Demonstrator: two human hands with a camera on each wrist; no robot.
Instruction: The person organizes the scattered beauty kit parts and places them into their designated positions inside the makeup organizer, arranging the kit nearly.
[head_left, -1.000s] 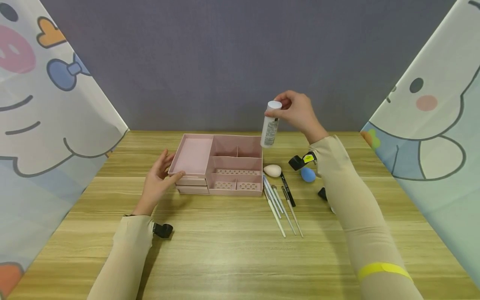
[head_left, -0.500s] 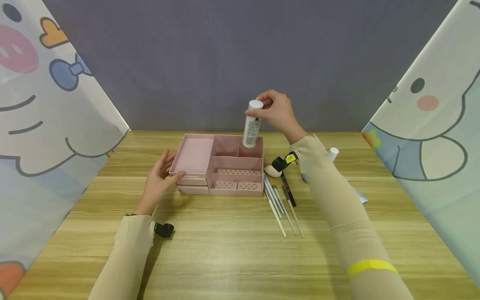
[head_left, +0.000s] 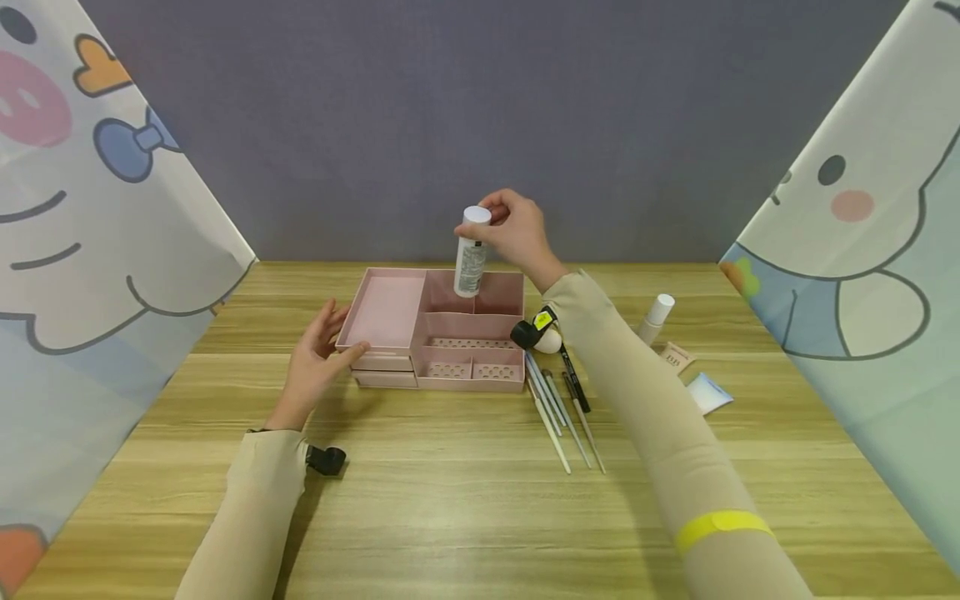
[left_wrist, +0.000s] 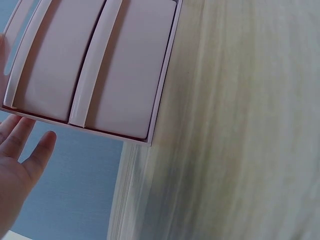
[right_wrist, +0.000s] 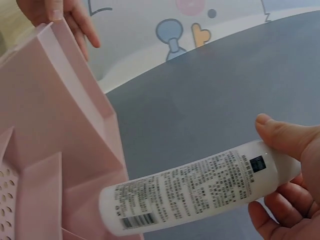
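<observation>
One pink organizer [head_left: 386, 310], sits just inside the table's [head_left: 420, 508] back edge, left of middle. Two drawers [head_left: 382, 363] on it, one shallow tray on top, five compartments to the right of those: two rear, one middle, two front.

Right hand [head_left: 517, 236] pinches one white bottle [head_left: 470, 265] by the cap end, slightly tilted, base at the rear row near the divider; can't tell from here if it touches. Left hand [head_left: 313, 360] spread fairly wide, thumb on the organizer's front left corner, fingers along its left side.

Toward the table's right edge: one smaller white-capped bottle [head_left: 657, 315], one printed beige card [head_left: 677, 358], one blue-and-white packet [head_left: 707, 392]. Just right of the organizer: one pale egg-shaped sponge [head_left: 551, 342], partly hidden, one black pen [head_left: 576, 383], about five brushes [head_left: 553, 442], bunched, tips toward the back edge, count unsure. Two black wrist cameras [head_left: 325, 461], one per arm. One yellow band [head_left: 723, 527], right sleeve.
</observation>
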